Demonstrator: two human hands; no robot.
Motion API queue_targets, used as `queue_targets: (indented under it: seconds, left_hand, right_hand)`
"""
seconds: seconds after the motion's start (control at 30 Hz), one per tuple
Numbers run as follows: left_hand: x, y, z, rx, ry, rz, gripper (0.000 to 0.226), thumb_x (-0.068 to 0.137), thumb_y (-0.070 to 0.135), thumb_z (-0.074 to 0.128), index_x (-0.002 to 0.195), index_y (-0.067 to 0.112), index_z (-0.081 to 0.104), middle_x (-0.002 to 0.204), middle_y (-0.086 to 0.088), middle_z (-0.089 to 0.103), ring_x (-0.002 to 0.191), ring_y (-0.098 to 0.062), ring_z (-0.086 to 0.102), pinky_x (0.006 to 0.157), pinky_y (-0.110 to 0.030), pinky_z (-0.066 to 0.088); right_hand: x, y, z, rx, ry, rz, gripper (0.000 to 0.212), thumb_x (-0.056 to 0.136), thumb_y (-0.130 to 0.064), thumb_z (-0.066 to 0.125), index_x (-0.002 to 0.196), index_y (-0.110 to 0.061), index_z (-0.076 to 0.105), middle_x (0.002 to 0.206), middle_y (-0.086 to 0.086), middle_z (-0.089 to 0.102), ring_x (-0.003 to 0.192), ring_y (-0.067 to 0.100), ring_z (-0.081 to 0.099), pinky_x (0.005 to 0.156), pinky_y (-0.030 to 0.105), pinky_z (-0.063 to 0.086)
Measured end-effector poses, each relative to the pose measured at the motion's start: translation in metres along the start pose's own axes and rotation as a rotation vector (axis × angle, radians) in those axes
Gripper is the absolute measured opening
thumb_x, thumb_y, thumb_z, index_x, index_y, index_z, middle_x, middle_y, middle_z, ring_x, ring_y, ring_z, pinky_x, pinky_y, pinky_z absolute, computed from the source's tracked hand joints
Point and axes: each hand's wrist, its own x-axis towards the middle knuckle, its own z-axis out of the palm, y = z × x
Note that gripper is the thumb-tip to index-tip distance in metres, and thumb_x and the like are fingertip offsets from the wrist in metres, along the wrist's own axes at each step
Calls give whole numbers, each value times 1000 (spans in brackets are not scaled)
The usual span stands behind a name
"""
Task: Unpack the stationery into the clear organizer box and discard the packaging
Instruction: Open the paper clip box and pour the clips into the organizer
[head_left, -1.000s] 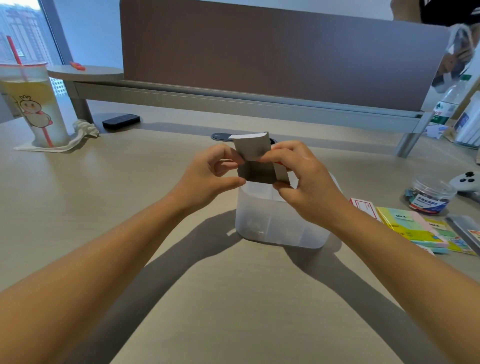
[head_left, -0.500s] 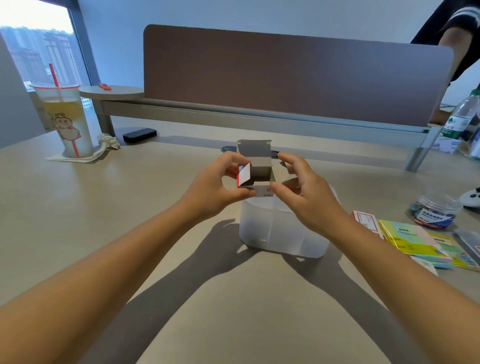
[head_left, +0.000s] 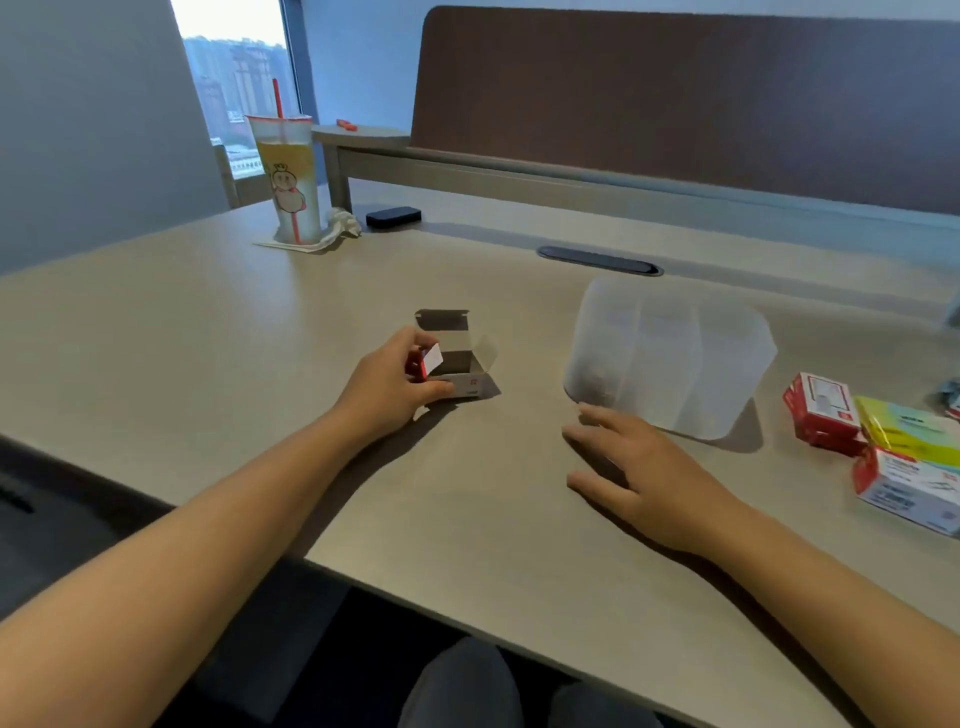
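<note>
Carton (head_left: 457, 364) now down on worktop (head_left: 208, 364), left hand (head_left: 387, 387) gripping | right hand (head_left: 639, 467) slack-fingered, off organizer (head_left: 670, 353) at 3 o'clock | risk: open flaps spill contents.

— Where's open bench (head_left: 218, 338)?
— Between the small carton (head_left: 457, 364) and the clear organizer box (head_left: 670, 358). Stationery packs (head_left: 826, 415) crowd its right; a drink cup (head_left: 285, 176) stands far left.

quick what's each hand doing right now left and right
Left hand: grips the opened small cardboard box on the desk.
Right hand: open, fingers spread, holding nothing.
</note>
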Motion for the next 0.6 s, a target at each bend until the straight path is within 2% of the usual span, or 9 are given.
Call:
queue_targets:
  seconds: [0.13,0.27,0.37,0.53,0.6]
  left_hand:
    - [23,-4,4,132,-2,-14,47,82,23,62,123,12,42,126,-13,54,109,-27,53,86,-32,42]
    - [49,-9,9,196,56,-30,47,85,24,59,126,11,41,124,-14,55,108,-29,52,83,-32,38]
    - [66,-10,14,253,47,-17,46,86,25,57,128,14,40,122,-14,55,107,-31,52,84,-35,40]
    - [75,-7,22,251,-16,49,56,86,21,56,137,16,32,136,-13,47,119,-31,47,95,-38,40]
    - [73,-6,21,250,5,66,65,85,21,58,141,14,26,144,-11,39,130,-28,38,105,-38,33]
  right_hand:
    - [2,4,2,16,-40,55,52,89,-42,42,138,-26,31,149,-5,26,135,10,23,105,18,17]
    - [3,7,5,34,-45,60,52,88,-44,42,137,-29,31,148,-8,26,135,6,22,98,10,13]
    - [4,8,5,34,-38,55,60,82,-56,35,136,-31,33,147,-9,28,134,5,23,98,10,13]
    - [3,8,6,24,-21,51,74,69,-67,23,135,-34,33,146,-11,29,132,2,23,97,10,14]
    - [3,7,6,25,-24,57,67,75,-64,30,135,-33,34,146,-10,30,132,3,23,97,10,15]
